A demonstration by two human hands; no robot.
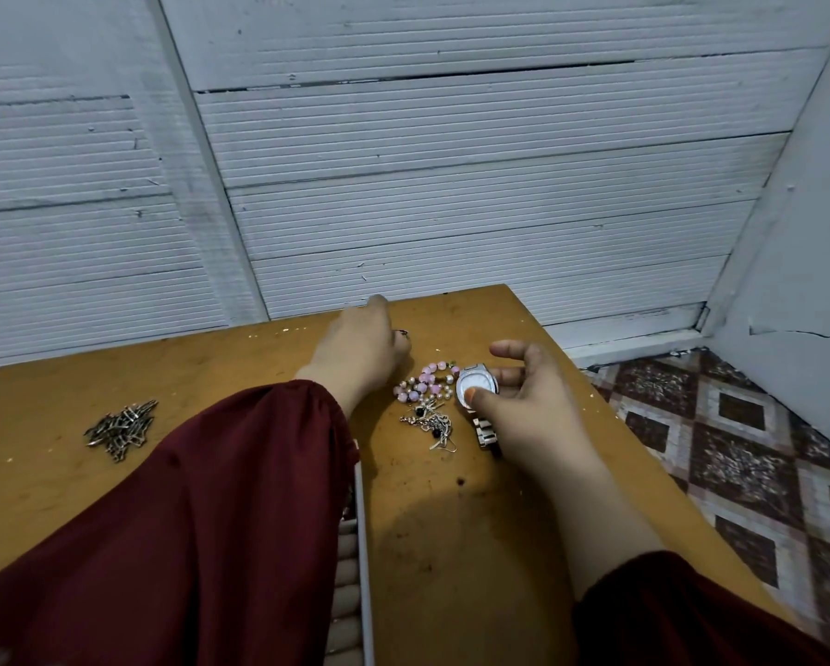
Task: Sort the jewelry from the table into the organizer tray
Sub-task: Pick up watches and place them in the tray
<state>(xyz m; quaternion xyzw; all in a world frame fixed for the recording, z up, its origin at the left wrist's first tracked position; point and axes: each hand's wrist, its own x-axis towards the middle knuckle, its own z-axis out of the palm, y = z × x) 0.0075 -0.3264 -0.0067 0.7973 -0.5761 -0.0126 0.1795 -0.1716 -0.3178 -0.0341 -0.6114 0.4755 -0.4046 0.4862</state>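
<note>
The wooden worktop (240,377) carries everything. The organizer tray (363,545) lies by its near edge, mostly hidden under the dark red left sleeve (201,497). Only its white right wall and a strip of padded ring rolls show.

The right hand (533,401) is over the right side of the worktop. Its grip is closed on a silver wristwatch (477,384), with the thumb on the dial and the fingers curled behind the case. The metal strap hangs below the hand.

The left hand (360,348) reaches toward the far edge, seen from the back. Its fingers are hidden, so I cannot tell whether its grip is wide or holds something; a small dark spot beside its knuckles is too small to name.

A pile of metal clips (122,427) sits near the left edge, well apart from the rest. Just left of the watch lies a pink and pearl bead bracelet (425,382), and below that a tangle of earring hooks (432,425).

The step in hand looks like picking up the watch. Next it should go toward the near edge to the tray, which calls for moving the left arm off the tray so a compartment is visible. The bracelet and hooks then remain to be sorted, and the hooks will need teasing apart.
</note>
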